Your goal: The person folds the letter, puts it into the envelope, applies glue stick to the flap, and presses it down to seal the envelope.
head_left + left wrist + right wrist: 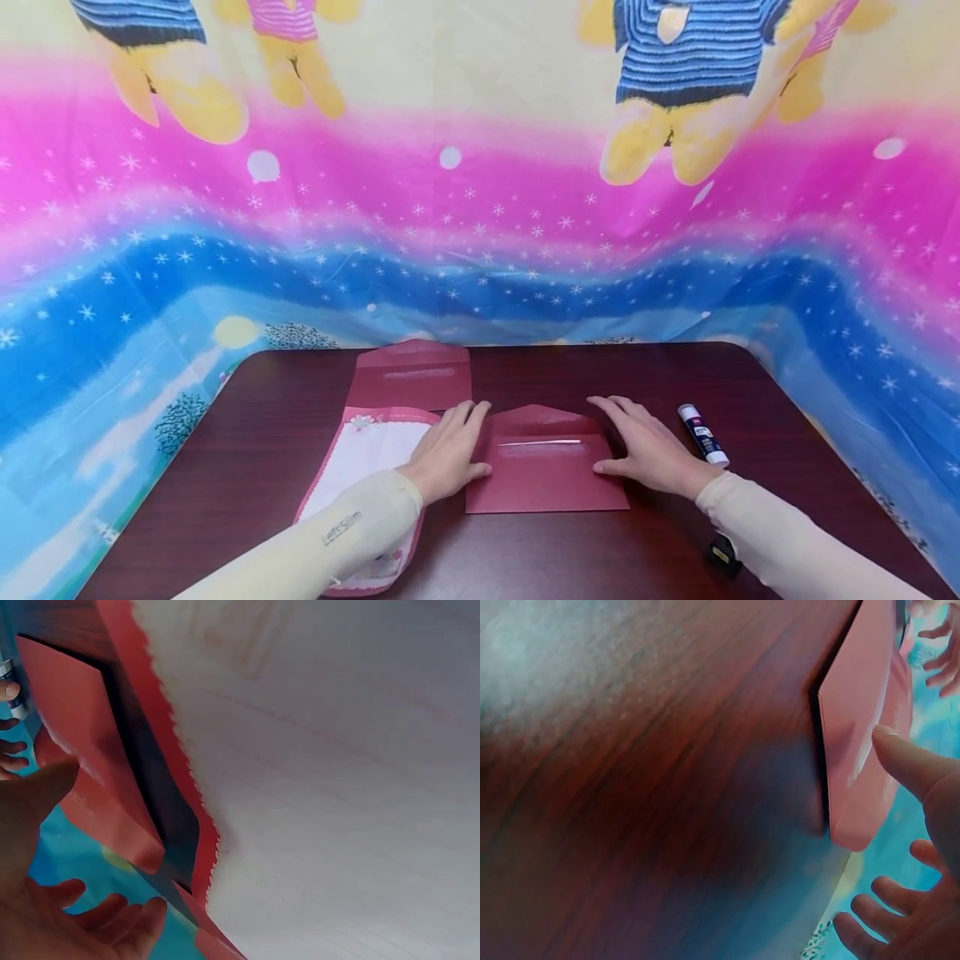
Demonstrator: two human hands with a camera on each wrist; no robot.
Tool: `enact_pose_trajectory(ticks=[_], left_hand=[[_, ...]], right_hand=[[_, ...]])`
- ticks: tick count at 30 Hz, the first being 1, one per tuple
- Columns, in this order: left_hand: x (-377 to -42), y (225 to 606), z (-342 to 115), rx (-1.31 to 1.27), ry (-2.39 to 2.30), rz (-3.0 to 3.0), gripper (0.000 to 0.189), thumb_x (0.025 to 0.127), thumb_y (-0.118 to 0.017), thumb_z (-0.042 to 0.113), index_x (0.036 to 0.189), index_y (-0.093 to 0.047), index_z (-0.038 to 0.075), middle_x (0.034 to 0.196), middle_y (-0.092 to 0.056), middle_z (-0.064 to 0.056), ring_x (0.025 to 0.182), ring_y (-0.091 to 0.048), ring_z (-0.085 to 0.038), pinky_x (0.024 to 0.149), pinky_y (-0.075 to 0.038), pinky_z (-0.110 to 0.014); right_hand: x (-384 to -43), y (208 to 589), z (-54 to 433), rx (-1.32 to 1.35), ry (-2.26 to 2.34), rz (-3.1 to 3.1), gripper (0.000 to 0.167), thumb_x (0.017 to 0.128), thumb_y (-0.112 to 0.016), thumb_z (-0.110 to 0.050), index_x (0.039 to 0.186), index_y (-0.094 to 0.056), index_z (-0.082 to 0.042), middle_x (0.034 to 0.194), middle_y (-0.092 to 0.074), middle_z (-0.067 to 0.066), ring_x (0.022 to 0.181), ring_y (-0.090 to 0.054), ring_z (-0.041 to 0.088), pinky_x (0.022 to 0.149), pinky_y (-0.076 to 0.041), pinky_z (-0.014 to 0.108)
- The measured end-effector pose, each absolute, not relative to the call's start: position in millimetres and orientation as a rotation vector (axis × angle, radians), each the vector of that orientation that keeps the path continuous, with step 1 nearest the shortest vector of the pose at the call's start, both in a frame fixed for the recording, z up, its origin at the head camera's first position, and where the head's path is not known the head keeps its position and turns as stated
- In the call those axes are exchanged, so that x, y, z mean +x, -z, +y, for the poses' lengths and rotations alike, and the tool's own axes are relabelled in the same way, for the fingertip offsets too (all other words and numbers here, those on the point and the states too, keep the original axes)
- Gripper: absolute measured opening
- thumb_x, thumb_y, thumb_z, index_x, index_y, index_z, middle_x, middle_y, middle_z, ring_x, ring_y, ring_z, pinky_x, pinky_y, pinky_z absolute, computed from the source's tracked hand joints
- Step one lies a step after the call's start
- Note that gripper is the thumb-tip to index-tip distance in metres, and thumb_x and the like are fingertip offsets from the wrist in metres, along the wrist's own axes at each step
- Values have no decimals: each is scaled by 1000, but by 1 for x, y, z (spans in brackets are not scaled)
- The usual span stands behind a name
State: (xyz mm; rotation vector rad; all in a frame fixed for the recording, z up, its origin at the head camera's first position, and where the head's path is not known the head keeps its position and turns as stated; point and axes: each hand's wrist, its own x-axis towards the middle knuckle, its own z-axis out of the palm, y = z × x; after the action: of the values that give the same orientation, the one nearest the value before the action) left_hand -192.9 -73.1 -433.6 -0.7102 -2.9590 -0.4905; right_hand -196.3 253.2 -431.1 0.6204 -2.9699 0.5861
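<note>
Dark wood tabletop (547,554), two hands over a red envelope (547,487)

Nearest: a small black object (723,554) beside the right sleeve (795,533), partly hidden. The left sleeve (300,542) crosses a white sheet with a pink border (367,458). Envelope lies flat between the hands, flap up and pointing away, a pale line across its body. Left hand (450,450) at its left side, right hand (652,446) at its right; both spread, thumbs apart from fingers, gripping nothing. Thumb contact: cannot tell. Glue stick (702,435) lies right of the right hand. Farther back, a second red envelope (408,387), flap also up. Beyond, a snowflake-patterned backdrop (480,208).
</note>
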Motion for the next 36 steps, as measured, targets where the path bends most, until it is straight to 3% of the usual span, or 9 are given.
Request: enact_pose_trajectory(ticks=[6,17,20,24,27,31,36], left_hand=[[-197,435,-68,-704,464,-3031,102,73,-91,35,155,-33,12,153,-45,-17,142,-45,-35,110,-48,-50],[-198,433,-64,-708,652,-3135,102,77,-88,26,158,-28,14,157,-44,-14,146,-41,-33,114,-42,-53],[-199,434,-65,-724,646,-3117,102,76,-89,27,158,-29,16,152,-47,-14,142,-45,-33,113,-44,-52],[-198,437,-64,-765,539,-3064,101,75,-90,30,157,-33,19,134,-56,-11,125,-55,-27,105,-52,-44],[-197,439,-62,-813,461,-3013,96,74,-91,31,153,-38,20,119,-58,-8,107,-58,-22,92,-55,-36],[-196,440,-60,-865,415,-2989,81,77,-89,27,147,-48,20,111,-56,-6,95,-55,-19,81,-54,-31],[-194,440,-57,-918,308,-2982,65,82,-85,25,141,-58,20,124,-60,-7,107,-61,-22,92,-55,-34]], right_hand=[[-199,433,244,641,-583,-3015,101,73,-91,-32,156,-35,-19,152,-45,17,135,-46,40,106,-44,64],[-200,433,238,721,-676,-3090,101,79,-87,-20,160,-28,-21,157,-42,15,142,-41,40,110,-42,62],[-199,432,237,731,-684,-3101,100,80,-87,-19,160,-27,-23,154,-46,13,139,-44,39,109,-43,62],[-198,433,238,737,-649,-3099,98,80,-86,-21,159,-29,-25,149,-51,13,136,-48,39,108,-43,64],[-197,433,238,748,-610,-3092,92,81,-86,-21,157,-34,-23,144,-55,12,132,-52,37,106,-45,62],[-195,433,236,791,-566,-3092,76,84,-83,-18,150,-47,-19,135,-58,8,122,-58,28,101,-52,52],[-193,431,233,893,-496,-3091,58,86,-80,-14,140,-58,-13,140,-57,10,126,-59,31,102,-53,51]])
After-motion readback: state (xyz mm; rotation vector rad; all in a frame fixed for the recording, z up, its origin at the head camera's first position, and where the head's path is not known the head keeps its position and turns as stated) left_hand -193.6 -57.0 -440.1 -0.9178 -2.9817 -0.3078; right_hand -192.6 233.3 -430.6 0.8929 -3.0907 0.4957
